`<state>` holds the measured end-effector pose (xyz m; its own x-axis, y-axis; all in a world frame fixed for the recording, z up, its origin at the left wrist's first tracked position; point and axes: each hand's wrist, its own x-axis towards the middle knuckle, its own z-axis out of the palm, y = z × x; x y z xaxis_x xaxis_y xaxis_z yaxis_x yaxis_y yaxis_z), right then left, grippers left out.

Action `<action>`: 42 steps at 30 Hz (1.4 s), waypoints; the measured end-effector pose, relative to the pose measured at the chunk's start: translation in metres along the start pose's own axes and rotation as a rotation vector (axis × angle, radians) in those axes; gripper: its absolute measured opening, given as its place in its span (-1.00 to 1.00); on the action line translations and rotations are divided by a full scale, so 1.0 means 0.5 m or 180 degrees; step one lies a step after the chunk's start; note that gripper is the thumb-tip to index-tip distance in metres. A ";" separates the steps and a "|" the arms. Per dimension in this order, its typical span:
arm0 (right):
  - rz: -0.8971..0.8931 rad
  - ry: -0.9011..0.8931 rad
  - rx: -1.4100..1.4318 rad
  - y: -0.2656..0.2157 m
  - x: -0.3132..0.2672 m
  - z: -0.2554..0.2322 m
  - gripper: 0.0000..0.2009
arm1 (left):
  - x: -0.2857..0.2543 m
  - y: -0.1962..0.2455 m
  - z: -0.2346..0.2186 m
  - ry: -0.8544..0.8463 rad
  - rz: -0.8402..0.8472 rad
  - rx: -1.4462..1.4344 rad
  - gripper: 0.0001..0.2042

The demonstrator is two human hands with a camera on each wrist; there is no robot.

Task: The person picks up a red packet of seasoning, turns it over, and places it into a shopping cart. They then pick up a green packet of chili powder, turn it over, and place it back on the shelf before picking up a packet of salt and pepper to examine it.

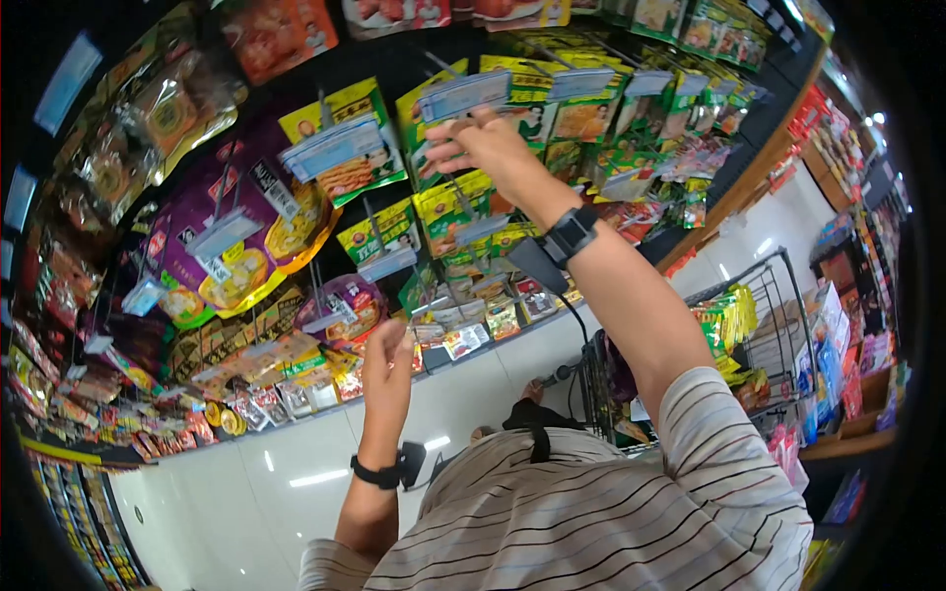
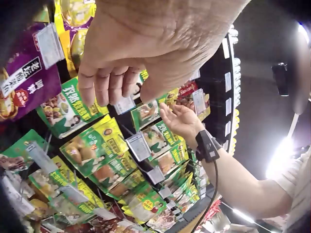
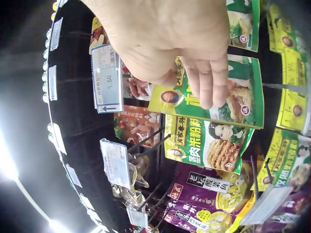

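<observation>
My right hand [image 1: 493, 158] is raised to a row of hanging yellow-and-green seasoning packets. In the right wrist view its fingers [image 3: 206, 80] lie nearly straight across the front of one such packet [image 3: 248, 107], and nothing shows gripped between them. A packet with a picture of sliced meat [image 3: 226, 148] hangs beside it. Lower down, my left hand [image 1: 387, 379] is held up in front of the bottom packets, fingers loosely bent and holding nothing. The left wrist view shows that hand [image 2: 146, 53] over the display, with the right hand [image 2: 182, 119] beyond.
Large purple packets [image 1: 232, 222] hang to the left. Price tags [image 1: 463, 96] on metal hooks stick out from the shelf. A black wire shopping cart [image 1: 778, 325] with yellow-green packets [image 1: 727, 320] inside stands at my right. A cable [image 1: 576, 320] hangs from my right wrist.
</observation>
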<state>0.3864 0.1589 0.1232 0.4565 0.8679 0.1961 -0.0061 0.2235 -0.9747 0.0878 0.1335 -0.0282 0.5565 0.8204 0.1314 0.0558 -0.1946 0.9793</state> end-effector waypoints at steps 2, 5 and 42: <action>0.0047 -0.0004 0.0029 0.014 0.016 0.000 -0.70 | -0.028 -0.017 -0.015 0.0086 -0.0083 0.0167 -0.67; -0.0006 0.0125 -0.0082 0.023 0.035 0.016 -0.69 | -0.047 -0.033 -0.041 0.0052 -0.0356 0.0137 -0.68; 0.0095 -0.0146 -0.0271 0.065 -0.071 0.018 -0.38 | -0.069 -0.010 -0.037 -0.0374 -0.0275 0.0277 -0.73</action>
<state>0.3621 0.1391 0.0857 0.4160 0.8934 0.1695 0.0575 0.1602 -0.9854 0.0532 0.1160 -0.0346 0.6393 0.7686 0.0233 0.1765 -0.1761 0.9684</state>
